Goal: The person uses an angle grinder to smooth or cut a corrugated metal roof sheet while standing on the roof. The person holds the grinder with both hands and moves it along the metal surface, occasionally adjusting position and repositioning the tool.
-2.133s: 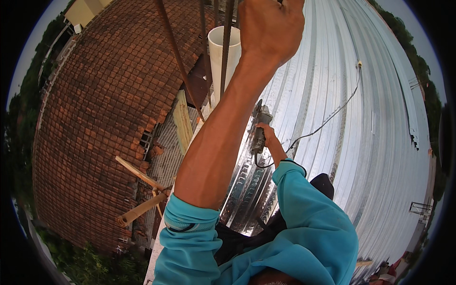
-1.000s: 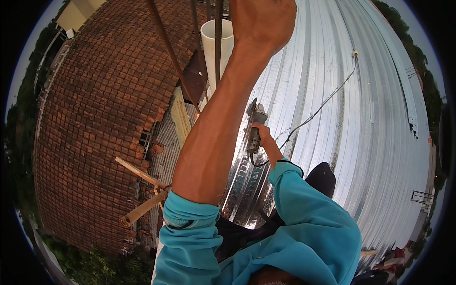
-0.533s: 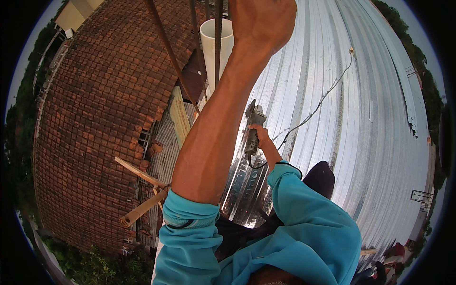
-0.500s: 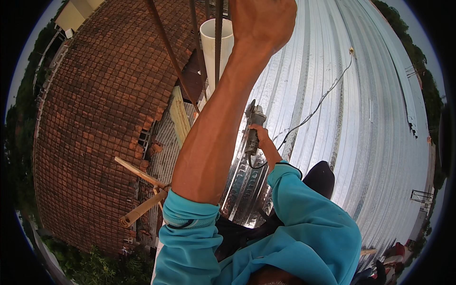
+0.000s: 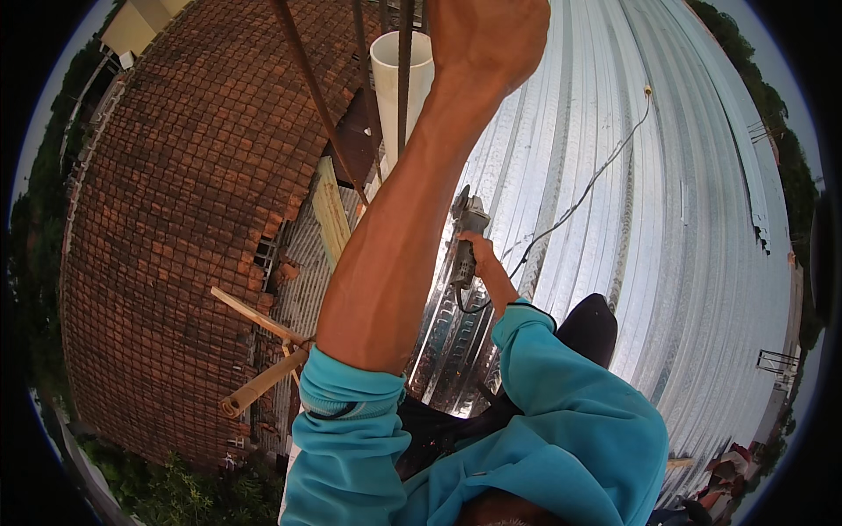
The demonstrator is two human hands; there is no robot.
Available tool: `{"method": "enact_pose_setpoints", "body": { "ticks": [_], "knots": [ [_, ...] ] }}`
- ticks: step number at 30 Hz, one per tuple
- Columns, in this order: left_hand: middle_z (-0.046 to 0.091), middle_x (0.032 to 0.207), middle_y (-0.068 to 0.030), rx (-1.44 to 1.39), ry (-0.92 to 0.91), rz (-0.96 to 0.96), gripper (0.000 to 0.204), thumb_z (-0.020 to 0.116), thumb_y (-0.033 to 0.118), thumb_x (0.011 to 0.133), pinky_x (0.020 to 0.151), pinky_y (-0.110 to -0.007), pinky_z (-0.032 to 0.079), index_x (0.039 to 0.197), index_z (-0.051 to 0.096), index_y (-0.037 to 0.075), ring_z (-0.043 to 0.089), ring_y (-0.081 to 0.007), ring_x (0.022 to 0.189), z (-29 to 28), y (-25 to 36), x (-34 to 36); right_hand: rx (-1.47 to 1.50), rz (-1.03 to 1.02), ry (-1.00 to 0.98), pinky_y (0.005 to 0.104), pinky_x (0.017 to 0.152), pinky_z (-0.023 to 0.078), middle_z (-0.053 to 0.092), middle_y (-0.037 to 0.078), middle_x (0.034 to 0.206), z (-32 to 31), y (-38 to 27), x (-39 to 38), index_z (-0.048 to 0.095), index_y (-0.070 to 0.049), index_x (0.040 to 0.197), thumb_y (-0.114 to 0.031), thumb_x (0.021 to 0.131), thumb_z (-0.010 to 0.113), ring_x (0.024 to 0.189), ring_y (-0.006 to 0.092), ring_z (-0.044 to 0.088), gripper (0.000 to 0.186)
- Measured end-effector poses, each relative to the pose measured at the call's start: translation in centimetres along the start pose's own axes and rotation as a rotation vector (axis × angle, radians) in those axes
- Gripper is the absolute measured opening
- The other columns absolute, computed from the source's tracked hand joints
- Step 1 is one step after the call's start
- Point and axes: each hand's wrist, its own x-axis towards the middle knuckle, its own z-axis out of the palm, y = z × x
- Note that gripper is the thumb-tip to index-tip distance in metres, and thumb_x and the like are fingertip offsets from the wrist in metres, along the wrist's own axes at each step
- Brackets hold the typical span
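Angle grinder (image 5: 466, 261) right there in the right hand (image 5: 481, 252), fingers wrapped around its grey body, disc end pointing forward, away from the wrist! Below that hand, ribbed metal sheets (image 5: 596, 131) gleam, spreading far off to its right; whether the disc touches them, I can't tell. Out of the tool's back end loops a black cable (image 5: 570, 210), swinging past the right wrist and running forward and right across the metal to a small yellowish end piece (image 5: 647, 90).

Now up to the left hand (image 5: 491, 39), reaching high and well ahead of the right, knuckles bent, fingers out of sight; what it grips, if anything, I can't tell. Just left of it stand dark metal rods (image 5: 404, 79), and beside them a white pipe (image 5: 390, 74), open at the top, partly behind the left forearm. Farther left of that forearm, a wooden board (image 5: 331, 210), a bamboo pole (image 5: 263, 382), and a broad brown tiled roof (image 5: 193, 193).
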Motion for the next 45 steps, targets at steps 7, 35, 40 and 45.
{"method": "enact_pose_setpoints", "body": {
  "ticks": [7, 35, 40, 45],
  "knots": [
    [0.035, 0.049, 0.0026, -0.024, -0.011, 0.041, 0.048, 0.055, 0.024, 0.104, 0.04, -0.034, 0.025, 0.059, 0.044, 0.011, 0.033, -0.0096, 0.043, 0.0, -0.3, 0.0, 0.001, 0.026, 0.012, 0.0445, 0.055, 0.054, 0.064, 0.01, 0.075, 0.0, 0.6, -0.3, 0.068, 0.001, 0.091, -0.017, 0.072, 0.079, 0.059, 0.0263, 0.064, 0.029],
    [0.037, 0.05, 0.0023, -0.063, 0.0, 0.038, 0.047, 0.056, 0.025, 0.105, 0.04, -0.035, 0.027, 0.061, 0.047, 0.009, 0.035, -0.0098, 0.043, 0.3, -0.1, -0.5, 0.005, 0.02, -0.01, 0.0424, 0.056, 0.056, 0.068, 0.011, 0.075, -0.9, 3.9, -1.1, 0.072, -0.002, 0.093, -0.019, 0.072, 0.079, 0.061, 0.0263, 0.067, 0.028],
    [0.037, 0.051, 0.0027, -0.019, -0.022, 0.023, 0.046, 0.055, 0.025, 0.105, 0.04, -0.035, 0.026, 0.062, 0.047, 0.009, 0.034, -0.0095, 0.043, 0.0, -0.1, -0.5, -0.027, 0.034, -0.006, 0.0422, 0.054, 0.056, 0.069, 0.012, 0.075, -0.7, 3.6, -2.0, 0.07, -0.001, 0.092, -0.018, 0.072, 0.079, 0.06, 0.0267, 0.067, 0.028],
    [0.037, 0.051, 0.0031, -0.047, 0.013, 0.095, 0.046, 0.056, 0.025, 0.104, 0.04, -0.035, 0.025, 0.062, 0.046, 0.009, 0.034, -0.0094, 0.043, -0.2, -0.4, -0.7, -0.035, 0.04, 0.009, 0.0418, 0.058, 0.053, 0.065, 0.009, 0.076, 0.0, 3.9, -2.8, 0.074, 0.0, 0.091, -0.016, 0.073, 0.077, 0.063, 0.0251, 0.065, 0.024]
  ]
}}
